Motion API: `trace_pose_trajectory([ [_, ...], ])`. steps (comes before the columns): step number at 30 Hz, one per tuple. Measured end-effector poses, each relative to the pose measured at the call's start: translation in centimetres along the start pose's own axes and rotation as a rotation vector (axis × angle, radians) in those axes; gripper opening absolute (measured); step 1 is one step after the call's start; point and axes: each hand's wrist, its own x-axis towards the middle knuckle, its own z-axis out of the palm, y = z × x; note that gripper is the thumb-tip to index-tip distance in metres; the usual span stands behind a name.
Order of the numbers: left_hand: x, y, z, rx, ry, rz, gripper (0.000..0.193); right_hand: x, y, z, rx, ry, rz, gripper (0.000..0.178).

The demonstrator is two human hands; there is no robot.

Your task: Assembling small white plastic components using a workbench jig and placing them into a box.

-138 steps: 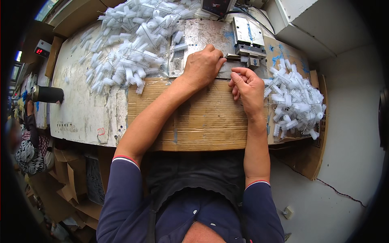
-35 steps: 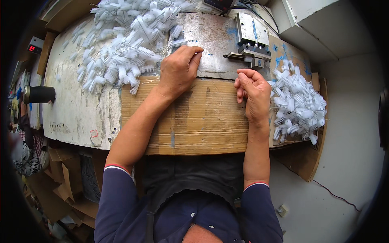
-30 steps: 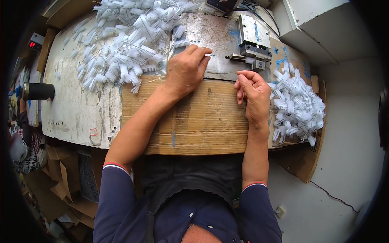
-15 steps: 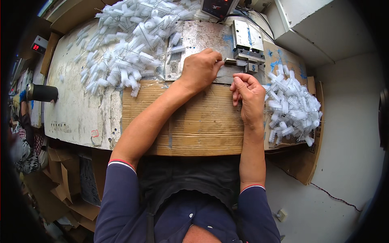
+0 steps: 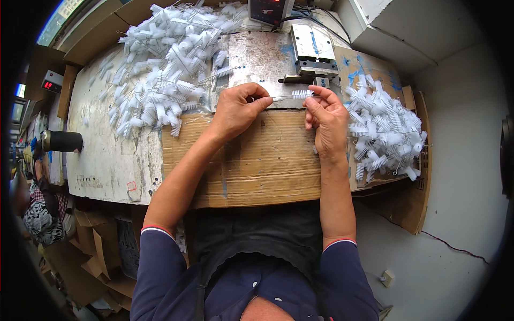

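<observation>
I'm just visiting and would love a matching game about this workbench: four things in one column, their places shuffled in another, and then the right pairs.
Things
1. Held brush
2. Dark cylinder
3. Metal fixture
4. Smaller brush pile

Places
A. Heaped to the right of the right hand
B. At the left edge of the worktop
C. Between the fingertips of the left hand and those of the right hand
D. Beyond the right hand, near the back of the worktop

Right pairs: 1-C, 2-B, 3-D, 4-A
</observation>
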Motion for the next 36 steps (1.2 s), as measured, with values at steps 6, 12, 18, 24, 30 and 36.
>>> trace_pose_trajectory([
  [6, -0.2, 0.6, -0.5, 0.018, -0.041, -0.051, 0.015, -0.2, 0.1, -0.1, -0.084, -0.045, 0.001, 0.021],
  [12, -0.8, 1.3, -1.0, -0.082, -0.128, -0.153, 0.018, -0.7, -0.2, 0.7, -0.115, -0.052, -0.055, 0.018],
  [18, -2.2, 1.2, -1.8, -0.516, -0.24, -0.468, 0.014, -1.1, -0.4, 0.6, -0.179, -0.197, -0.118, 0.018],
  [24, -3.9, 2.0, -1.2, -0.646, -0.267, -0.542, 0.015, -1.3, -0.3, 0.3, -0.215, -0.225, -0.16, 0.009],
  [30, -6.2, 2.4, 0.9, -0.181, -0.013, -0.191, 0.015, -1.7, -0.3, 0.6, -0.268, -0.261, -0.136, 0.011],
  [36, -9.1, 3.5, 0.5, 0.089, 0.077, -0.046, 0.014, -1.8, 0.7, 0.6, -0.242, -0.409, -0.131, 0.015],
])
